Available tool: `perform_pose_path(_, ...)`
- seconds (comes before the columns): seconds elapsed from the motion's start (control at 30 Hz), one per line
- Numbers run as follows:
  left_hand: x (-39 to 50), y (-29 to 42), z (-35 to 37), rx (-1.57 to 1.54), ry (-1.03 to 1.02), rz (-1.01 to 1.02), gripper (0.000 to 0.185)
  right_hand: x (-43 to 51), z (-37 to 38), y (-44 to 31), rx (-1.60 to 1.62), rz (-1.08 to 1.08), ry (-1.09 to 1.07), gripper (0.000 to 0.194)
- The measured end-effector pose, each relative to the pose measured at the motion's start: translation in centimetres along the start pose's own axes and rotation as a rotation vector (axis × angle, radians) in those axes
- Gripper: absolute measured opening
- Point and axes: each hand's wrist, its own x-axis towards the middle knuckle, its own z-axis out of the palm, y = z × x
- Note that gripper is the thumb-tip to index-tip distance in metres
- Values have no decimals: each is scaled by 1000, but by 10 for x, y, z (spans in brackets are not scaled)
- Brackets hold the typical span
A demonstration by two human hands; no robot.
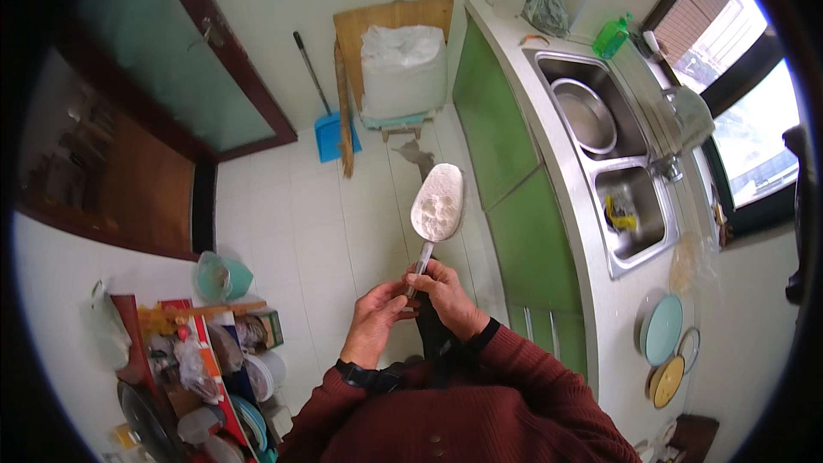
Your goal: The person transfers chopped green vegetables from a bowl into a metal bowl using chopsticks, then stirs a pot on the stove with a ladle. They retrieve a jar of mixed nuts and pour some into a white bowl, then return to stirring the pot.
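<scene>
A metal scoop point(423, 253) heaped with white powder point(438, 202), which looks like flour, is held out in front of me above the floor. My right hand point(448, 296) grips its handle, the thumb lying along the top. At the handle's lower end, the fingers of my left hand point(374, 318) close around the tip. The scoop's bowl points away from me, its powder surface dented in the middle. Part of the handle is hidden by my fingers.
On the right runs a counter point(566, 141) with a double steel sink point(672, 231) and green cabinets point(546, 238). Ahead stand a white plastic bag point(404, 77), a broom point(345, 109) and a blue dustpan point(331, 135). A cluttered shelf point(215, 360) and a bin point(235, 278) are at left.
</scene>
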Motion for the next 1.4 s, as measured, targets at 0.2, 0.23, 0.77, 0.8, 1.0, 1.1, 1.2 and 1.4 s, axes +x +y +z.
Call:
perform_pose_path(0.2, 108, 71, -16, 95, 261, -22, 38, 94, -45, -84, -238, -20, -128, 15)
perform_pose_path(0.23, 124, 79, -21, 91, 310, -2, 38, 106, -52, -97, -226, 12, -130, 15)
perform_pose_path(0.77, 492, 219, -51, 211, 271, 34, 65, 234, -103, -242, -328, 143, -48, 16)
perform_pose_path(0.8, 527, 226, -54, 252, 247, 26, 64, 240, -100, -252, -303, 165, -7, 15)
perform_pose_path(1.0, 707, 231, -83, 423, 238, 27, 59, 283, -75, -311, -216, 214, 132, 15)
perform_pose_path(1.1, 780, 222, -107, 529, 179, 48, 56, 303, -63, -327, -153, 210, 182, 15)
perform_pose_path(1.2, 834, 218, -125, 410, 96, 8, 47, 317, -53, -339, -122, 250, 232, 16)
perform_pose_path(1.4, 854, 249, -119, 469, 207, 136, 29, 339, -54, -355, -138, 270, 284, 19)
